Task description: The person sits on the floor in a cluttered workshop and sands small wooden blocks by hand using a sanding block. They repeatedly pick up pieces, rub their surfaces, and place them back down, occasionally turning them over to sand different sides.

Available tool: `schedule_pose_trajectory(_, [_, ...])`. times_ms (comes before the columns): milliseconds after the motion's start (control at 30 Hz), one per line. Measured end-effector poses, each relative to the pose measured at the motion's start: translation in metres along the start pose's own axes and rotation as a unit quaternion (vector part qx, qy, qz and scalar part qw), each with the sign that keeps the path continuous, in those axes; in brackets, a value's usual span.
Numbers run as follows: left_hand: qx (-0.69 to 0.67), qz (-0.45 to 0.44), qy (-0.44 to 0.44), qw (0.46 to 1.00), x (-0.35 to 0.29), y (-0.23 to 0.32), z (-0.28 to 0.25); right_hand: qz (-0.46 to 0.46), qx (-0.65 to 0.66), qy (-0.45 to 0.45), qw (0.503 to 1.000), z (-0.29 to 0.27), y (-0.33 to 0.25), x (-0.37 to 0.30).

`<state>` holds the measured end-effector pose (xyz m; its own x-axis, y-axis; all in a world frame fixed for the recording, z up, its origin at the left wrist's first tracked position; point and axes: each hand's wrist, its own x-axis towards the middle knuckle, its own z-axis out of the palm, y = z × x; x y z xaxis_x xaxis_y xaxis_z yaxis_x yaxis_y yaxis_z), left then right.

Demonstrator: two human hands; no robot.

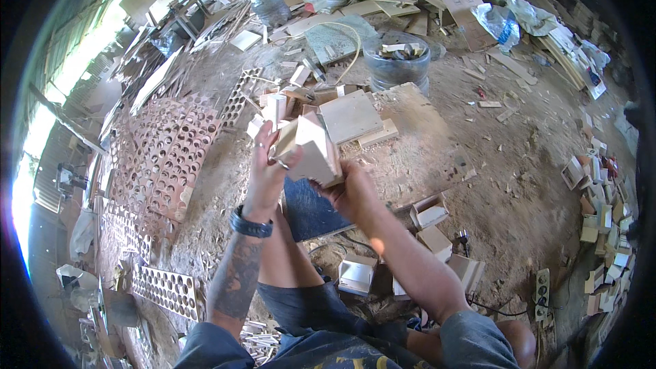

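Observation:
Above the low work board, a small pale wooden box [316, 154] with a pointed end is held up and tilted. My right hand [352, 191] grips its lower right corner, fingers curled beneath, where part of the grip is hidden. At the box's left side is my left hand [265, 167], its thumb against the near face and its fingers raised along the edge. Just beyond the box lie a flat wooden panel [350, 115] and a narrow wood strip [378, 134]. A dark blue flat piece [311, 208] shows below my hands.
The dusty work board [417, 154] stands before me. Past it is a clear plastic tub [396, 61] holding pieces. Perforated wood sheets [164, 154] lie left. Similar wooden boxes [357, 275] sit near my legs, with a power plug [464, 236] and several more boxes [608, 232] rightward.

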<state>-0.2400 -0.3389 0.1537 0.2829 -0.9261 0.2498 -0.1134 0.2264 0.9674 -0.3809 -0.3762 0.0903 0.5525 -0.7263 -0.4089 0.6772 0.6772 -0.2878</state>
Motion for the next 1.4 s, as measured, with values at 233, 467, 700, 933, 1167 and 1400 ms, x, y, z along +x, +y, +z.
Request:
schedule_pose_trajectory(233, [0.281,-0.054,0.052,0.957,0.031,-0.054,-0.021,0.183,-0.113,-0.048,0.975,0.004,0.051,-0.001])
schedule_pose_trajectory(467, [0.418,-0.019,0.007,0.908,0.105,-0.097,-0.014,-0.048,-0.561,-0.07,0.823,-0.001,-0.063,-0.019])
schedule_pose_trajectory(700, [0.485,-0.159,-0.039,0.859,0.114,-0.069,0.031,-0.326,-0.455,0.246,0.791,-0.071,-0.187,0.008])
schedule_pose_trajectory(933, [0.514,-0.138,0.014,0.847,0.132,-0.089,0.039,-0.253,-0.756,0.424,0.43,-0.144,-0.228,0.027])
schedule_pose_trajectory(1167, [0.474,-0.096,0.04,0.874,0.14,-0.096,0.031,-0.105,-0.783,0.413,0.452,-0.119,-0.222,0.018])
schedule_pose_trajectory(1400, [0.438,-0.109,0.039,0.892,0.161,-0.108,0.026,-0.126,-0.775,0.421,0.455,-0.111,-0.211,0.01])
